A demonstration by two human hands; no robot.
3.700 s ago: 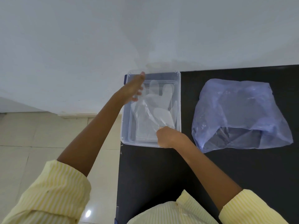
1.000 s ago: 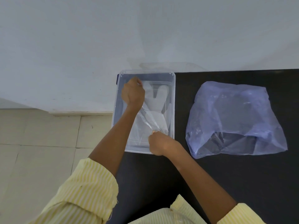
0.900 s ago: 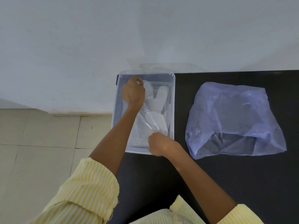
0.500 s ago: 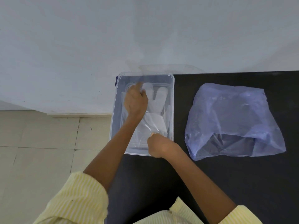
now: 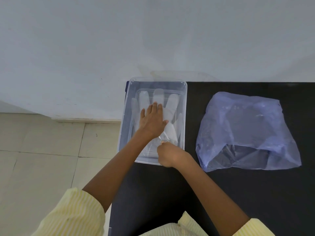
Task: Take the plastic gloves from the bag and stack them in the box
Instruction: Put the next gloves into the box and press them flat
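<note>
A clear plastic box (image 5: pixel 185 116) sits at the left end of the black bench (image 5: pixel 221 193), its far end close to the white wall (image 5: pixel 119 40). Inside it a stack of thin, translucent plastic gloves (image 5: pixel 172 106) lies flat, fingers pointing toward the wall.

The person's left hand (image 5: pixel 151 120) is spread open, palm down, pressing on the top glove, most likely to push out air and keep the slippery film from sliding or curling. The right hand (image 5: pixel 167 155) is closed into a loose fist at the near end of the box, pinching what looks like the cuff of that top glove between fingertips; holding the cuff taut probably lets the other hand smooth the glove into line with those beneath.

The bluish plastic bag (image 5: pixel 245 126) lies to the right of the box, apart from it, with its mouth facing the person. It looks slack; whether any gloves remain inside cannot be told.

The step in hand appears to be the flattening of a glove just laid on the stack.
</note>
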